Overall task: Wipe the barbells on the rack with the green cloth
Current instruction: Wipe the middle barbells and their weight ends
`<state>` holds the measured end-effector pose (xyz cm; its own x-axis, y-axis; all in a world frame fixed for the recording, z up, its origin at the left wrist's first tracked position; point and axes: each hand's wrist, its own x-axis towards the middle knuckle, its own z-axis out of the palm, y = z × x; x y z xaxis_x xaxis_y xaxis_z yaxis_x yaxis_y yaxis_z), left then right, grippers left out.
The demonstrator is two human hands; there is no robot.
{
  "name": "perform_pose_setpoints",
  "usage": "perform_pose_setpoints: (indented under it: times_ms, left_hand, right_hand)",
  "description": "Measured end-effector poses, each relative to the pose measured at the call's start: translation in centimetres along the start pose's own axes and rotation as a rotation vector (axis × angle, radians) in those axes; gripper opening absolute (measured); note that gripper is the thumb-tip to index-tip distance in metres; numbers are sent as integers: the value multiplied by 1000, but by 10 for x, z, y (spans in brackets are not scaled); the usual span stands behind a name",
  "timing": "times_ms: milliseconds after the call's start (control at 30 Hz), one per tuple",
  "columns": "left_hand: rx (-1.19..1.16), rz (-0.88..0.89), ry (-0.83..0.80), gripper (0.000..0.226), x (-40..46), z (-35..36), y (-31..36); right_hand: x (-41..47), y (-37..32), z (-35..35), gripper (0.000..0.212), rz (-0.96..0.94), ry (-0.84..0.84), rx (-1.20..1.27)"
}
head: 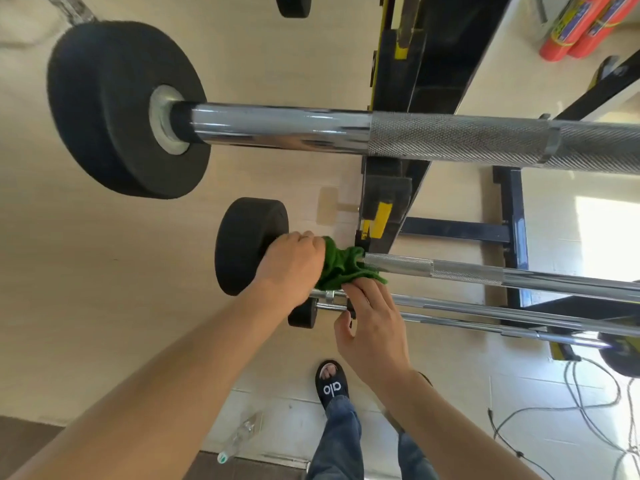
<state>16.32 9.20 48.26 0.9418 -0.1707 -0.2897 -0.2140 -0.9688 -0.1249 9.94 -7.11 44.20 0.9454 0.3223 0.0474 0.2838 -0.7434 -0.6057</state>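
Note:
Several chrome barbells lie across a black and yellow rack (388, 202), seen from above. The top barbell (346, 131) carries a large black plate at its left end. On the second barbell (450, 270), the green cloth (341, 266) is bunched around the bar next to its black plate (246, 240). My left hand (291, 263) grips the cloth on that bar. Just below, my right hand (374, 323) has its fingertips on the cloth's lower edge, fingers spread. Thinner bars (485, 311) run beneath, partly hidden by my right hand.
A plastic bottle (239, 436) lies on the floor by my feet. My sandalled foot (330, 384) stands under the rack's front. Loose cables (588, 407) trail at the lower right. Red cylinders (581, 26) lean at the top right. A small plate (303, 317) sits below my hands.

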Motion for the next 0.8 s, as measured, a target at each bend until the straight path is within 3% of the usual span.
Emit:
perform_pose_setpoints:
  times_ms: [167,300,333,400,500,600,733,800]
  left_hand:
    - [-141,114,83,46,5,13,16]
    - [245,113,-134,35,18,2,-26]
    - [238,94,-169,30,21,3,-24]
    - [111,51,-229,16,31,2,-10]
    - [-148,16,-347,20,44,2,3]
    - [-173,46,-221,19,45,5,8]
    - [157,156,17,35,25,11,7]
    - [265,155,31,42,27,11,-5]
  right_hand:
    - [-2,3,-6,43,-16,-17,47]
    - [0,2,-7,44,-1,-41,53]
    - [-1,1,-6,42,12,-50,55]
    - [0,-1,-6,42,62,-76,54]
    - [3,-4,-3,44,100,-126,63]
    - [3,-4,-4,50,120,-157,48]
    - [2,-2,-6,51,119,-171,33]
    - [2,-2,-7,51,114,-169,20]
